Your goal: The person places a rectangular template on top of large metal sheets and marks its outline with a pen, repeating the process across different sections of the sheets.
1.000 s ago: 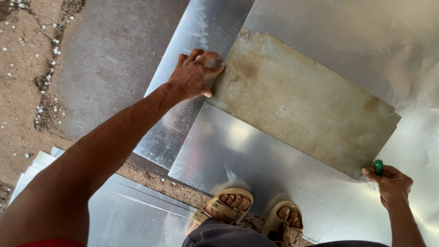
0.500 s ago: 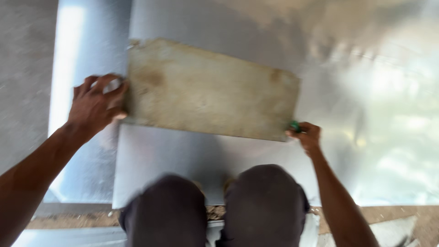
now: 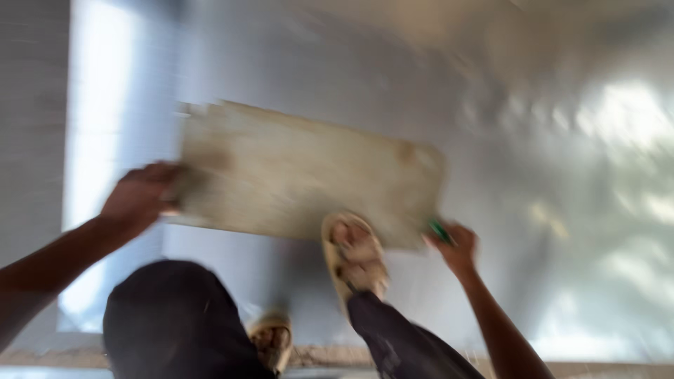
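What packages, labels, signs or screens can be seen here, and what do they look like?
None show in this blurred view.
Board: flat tan rectangle lying on the shiny metal sheet; left hand at its left end, a sandalled foot on its near edge.
Green marker: small, in the right hand at the board's right corner.

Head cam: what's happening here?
A person stands over shiny metal sheets with a worn rectangular board lying flat on them. The left hand grips the board's left end; the right hand, holding a small green marker, is at its right corner. One sandalled foot presses on the board's near edge. The frame is motion-blurred.
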